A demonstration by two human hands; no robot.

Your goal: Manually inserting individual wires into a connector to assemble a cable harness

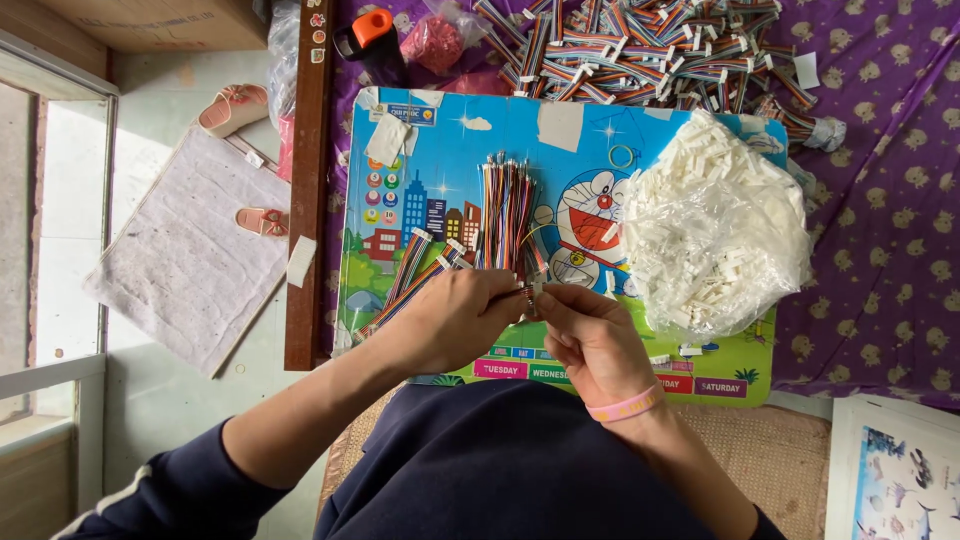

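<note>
The ribbon cables (505, 215) are rainbow-striped. The connector housings (712, 235) are white (in clear plastic). The cartoon board (440, 150) is bright blue with green below, the cloth (890, 200) purple with pale animal prints, the wristband (628, 405) pink, and the sleeve (150, 495) navy with a white stripe.

A bundle of thin multicoloured wires (505, 215) lies on the colourful cartoon board (450, 140), running from near its middle toward the person. The far ends carry small metal tips. The near ends meet between the left hand (450, 320) and the right hand (590, 335), whose fingertips pinch them together with a small white connector (535, 290), mostly hidden.
</note>
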